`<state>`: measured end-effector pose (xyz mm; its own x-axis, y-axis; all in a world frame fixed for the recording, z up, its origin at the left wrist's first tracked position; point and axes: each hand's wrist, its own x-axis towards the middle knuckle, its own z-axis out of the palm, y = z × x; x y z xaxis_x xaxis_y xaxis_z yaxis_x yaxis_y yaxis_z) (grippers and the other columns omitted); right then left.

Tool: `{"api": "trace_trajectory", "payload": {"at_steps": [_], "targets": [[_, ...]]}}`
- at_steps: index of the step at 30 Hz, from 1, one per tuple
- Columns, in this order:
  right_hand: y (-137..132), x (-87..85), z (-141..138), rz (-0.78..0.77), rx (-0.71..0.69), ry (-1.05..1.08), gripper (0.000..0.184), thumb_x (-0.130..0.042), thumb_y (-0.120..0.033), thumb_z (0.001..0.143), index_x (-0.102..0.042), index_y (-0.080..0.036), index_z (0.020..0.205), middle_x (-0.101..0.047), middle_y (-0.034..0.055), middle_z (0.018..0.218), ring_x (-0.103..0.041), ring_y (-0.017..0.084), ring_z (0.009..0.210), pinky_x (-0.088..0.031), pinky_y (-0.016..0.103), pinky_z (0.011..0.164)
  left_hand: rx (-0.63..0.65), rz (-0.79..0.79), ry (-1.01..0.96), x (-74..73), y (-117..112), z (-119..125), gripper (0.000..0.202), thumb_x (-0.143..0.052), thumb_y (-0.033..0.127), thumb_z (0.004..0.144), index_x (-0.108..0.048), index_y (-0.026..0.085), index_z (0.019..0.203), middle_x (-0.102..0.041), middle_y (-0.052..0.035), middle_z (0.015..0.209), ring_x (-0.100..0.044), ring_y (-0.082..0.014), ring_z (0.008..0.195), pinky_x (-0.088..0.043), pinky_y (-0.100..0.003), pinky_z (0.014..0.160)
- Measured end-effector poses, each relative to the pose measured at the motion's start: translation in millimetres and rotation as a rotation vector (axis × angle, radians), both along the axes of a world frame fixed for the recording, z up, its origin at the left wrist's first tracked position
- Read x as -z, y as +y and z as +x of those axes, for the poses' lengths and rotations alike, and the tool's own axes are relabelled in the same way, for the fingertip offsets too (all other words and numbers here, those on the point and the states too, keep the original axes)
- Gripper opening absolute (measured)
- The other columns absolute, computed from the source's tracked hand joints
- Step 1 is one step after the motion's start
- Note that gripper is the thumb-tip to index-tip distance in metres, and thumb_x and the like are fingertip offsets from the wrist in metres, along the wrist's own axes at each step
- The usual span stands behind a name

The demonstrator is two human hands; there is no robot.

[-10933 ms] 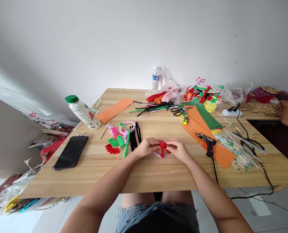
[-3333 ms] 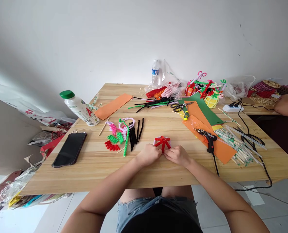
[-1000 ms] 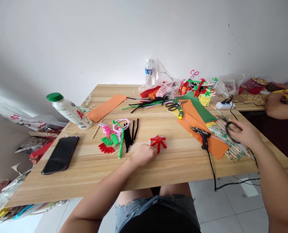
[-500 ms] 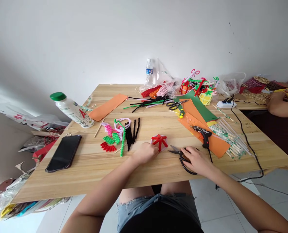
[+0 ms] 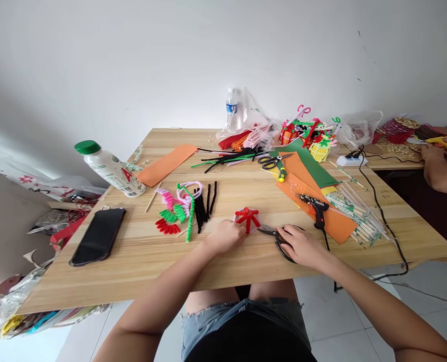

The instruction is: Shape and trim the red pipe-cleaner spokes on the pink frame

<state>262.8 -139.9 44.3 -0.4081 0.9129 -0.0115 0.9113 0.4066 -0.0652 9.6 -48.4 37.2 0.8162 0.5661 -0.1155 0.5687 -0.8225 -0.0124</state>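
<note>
A small red pipe-cleaner piece with a pale pink rim [image 5: 247, 218] stands on the wooden table [image 5: 140, 261] in front of me. My left hand [image 5: 226, 236] is closed on its left side and holds it in place. My right hand [image 5: 298, 245] grips black scissors [image 5: 271, 233], fingers in the handles. The blades are slightly apart and their tips touch the right side of the red piece.
Bent pink, green, red and black pipe-cleaner bits [image 5: 187, 207] lie left of my hands, with a phone [image 5: 98, 235] and a green-capped bottle [image 5: 110, 169] beyond. A glue gun [image 5: 316, 205], orange paper [image 5: 314, 201], sticks [image 5: 359, 213] and another person's hand [image 5: 440, 163] are at right.
My right hand reached to the right, picked up the black scissors and brought them back to the red piece. The left hand stayed on the piece.
</note>
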Motion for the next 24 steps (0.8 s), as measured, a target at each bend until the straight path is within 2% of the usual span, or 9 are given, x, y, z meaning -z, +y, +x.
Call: {"api": "trace_trajectory", "payload": {"at_steps": [8, 17, 24], "targets": [[1, 0.2, -4, -0.027, 0.016, -0.009, 0.04, -0.047, -0.02, 0.088, -0.053, -0.006, 0.125, -0.058, 0.0152, 0.104, -0.059, 0.027, 0.093, -0.054, 0.04, 0.079, 0.034, -0.005, 0.012, 0.2, 1, 0, 0.036, -0.03, 0.026, 0.094, -0.063, 0.015, 0.086, -0.071, -0.0102, 0.082, -0.068, -0.0212, 0.073, -0.048, -0.027, 0.063], [5, 0.0, 8, 0.005, -0.046, 0.045, 0.036, -0.046, -0.018, 0.089, -0.054, -0.011, 0.123, -0.059, 0.0123, 0.101, -0.061, 0.024, 0.088, -0.054, 0.036, 0.075, 0.031, 0.009, 0.012, 5.7, 2, -1, 0.035, -0.03, 0.025, 0.094, -0.062, 0.015, 0.083, -0.071, -0.0096, 0.081, -0.067, -0.0203, 0.072, -0.047, -0.026, 0.061], [7, -5.0, 9, 0.041, -0.041, -0.032, 0.038, -0.046, -0.02, 0.088, -0.054, -0.012, 0.124, -0.059, 0.012, 0.101, -0.061, 0.025, 0.087, -0.053, 0.037, 0.071, 0.037, 0.025, 0.0, 7.2, 2, -2, 0.036, -0.03, 0.025, 0.094, -0.062, 0.015, 0.084, -0.071, -0.0099, 0.079, -0.068, -0.0206, 0.07, -0.047, -0.027, 0.06]]}}
